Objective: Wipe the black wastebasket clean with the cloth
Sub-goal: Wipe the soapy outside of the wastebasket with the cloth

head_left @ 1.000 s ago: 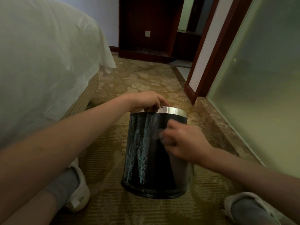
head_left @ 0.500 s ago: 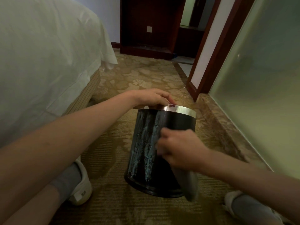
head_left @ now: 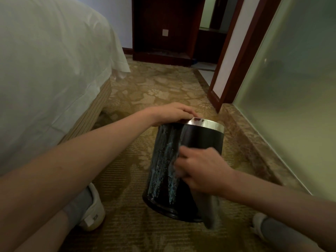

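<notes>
Black, glossy and hard-walled: the black wastebasket sits on the carpet just below the centre of my view, toward 5 o'clock. Its top leans off toward 1 o'clock, and I cannot tell whether the base lies flat. A bright metal rim rings the mouth.

I judge it light and stiff enough to take firm rubbing. It looks slick where bluish wet streaks run down its 9 o'clock side, so I'd expect it to skid or roll under a one-handed push. The rim is the place to pin it, and that is where I have it pinned. The cloth is grey, limp and soft. A tail of it hangs below the wiping hand toward 6 o'clock, past the base of the basket.

Now the hands. I have the left hand coming in from 9 o'clock onto the rim's 10 o'clock edge, fingers curled over the lip, gripping it to steady the basket. The right hand is on the near wall, about midway up. Its fingers are bunched round the cloth and press it to the black surface right beside the streaks. Neither hand is loose.

Farther out, there is a white-sheeted bed at 9 o'clock, a frosted glass panel at 3 o'clock and a pale slipper at 7 o'clock.
</notes>
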Motion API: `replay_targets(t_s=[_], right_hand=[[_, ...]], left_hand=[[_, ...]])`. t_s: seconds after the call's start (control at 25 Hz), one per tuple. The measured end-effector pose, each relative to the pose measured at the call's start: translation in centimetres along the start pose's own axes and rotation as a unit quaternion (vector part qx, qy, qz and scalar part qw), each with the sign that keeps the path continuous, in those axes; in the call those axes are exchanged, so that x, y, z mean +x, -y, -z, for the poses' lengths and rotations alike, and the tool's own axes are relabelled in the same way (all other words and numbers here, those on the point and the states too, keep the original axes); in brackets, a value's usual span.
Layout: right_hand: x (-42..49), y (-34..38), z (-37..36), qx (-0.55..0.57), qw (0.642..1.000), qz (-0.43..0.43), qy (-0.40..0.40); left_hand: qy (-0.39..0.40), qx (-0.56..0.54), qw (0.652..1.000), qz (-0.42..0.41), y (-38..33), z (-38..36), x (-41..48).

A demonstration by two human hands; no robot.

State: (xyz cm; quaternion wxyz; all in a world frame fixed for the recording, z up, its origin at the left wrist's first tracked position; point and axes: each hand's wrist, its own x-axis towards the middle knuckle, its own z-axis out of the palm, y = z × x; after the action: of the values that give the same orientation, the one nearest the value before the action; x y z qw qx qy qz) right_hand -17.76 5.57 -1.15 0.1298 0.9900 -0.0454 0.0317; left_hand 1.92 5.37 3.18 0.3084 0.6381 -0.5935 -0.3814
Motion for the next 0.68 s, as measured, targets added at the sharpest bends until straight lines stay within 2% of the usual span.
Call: replay_targets(t_s=[0.08,0.16,0.32,0.44,0.52,0.6,0.68], right_hand=[[1.1,-2.1,1.6,-0.043,0.995,-0.046,-0.083],[2.3,-3.8,2.3,-0.101,0.987,-0.061,-0.107],[1.7,-2.1,0.7,-0.074,0.996,-0.017,-0.050],[0.4,0.1,-0.2,-0.023,0.999,0.033,0.027],[1.2,-0.7,1.2,-0.014,1.000,0.000,-0.020],[2.5,-2.5,2.4,-0.059,0.993,-0.049,-0.086],[3.1,-3.5,2.5,-0.111,0.984,-0.086,-0.108]], left_hand=[[-0.005,-0.001,1.000,-0.002,0.3,0.1,0.2],[-0.002,-0.014,1.000,-0.003,0.6,0.2,0.6],[-0.003,-0.013,1.000,0.003,0.3,0.0,1.2],[-0.005,0.008,1.000,0.010,0.1,-0.1,1.2],[-0.010,0.011,1.000,0.009,0.3,-0.1,1.3],[-0.018,0.003,1.000,-0.001,0.5,0.1,1.1],[-0.028,-0.001,1.000,-0.013,0.6,0.3,0.9]])
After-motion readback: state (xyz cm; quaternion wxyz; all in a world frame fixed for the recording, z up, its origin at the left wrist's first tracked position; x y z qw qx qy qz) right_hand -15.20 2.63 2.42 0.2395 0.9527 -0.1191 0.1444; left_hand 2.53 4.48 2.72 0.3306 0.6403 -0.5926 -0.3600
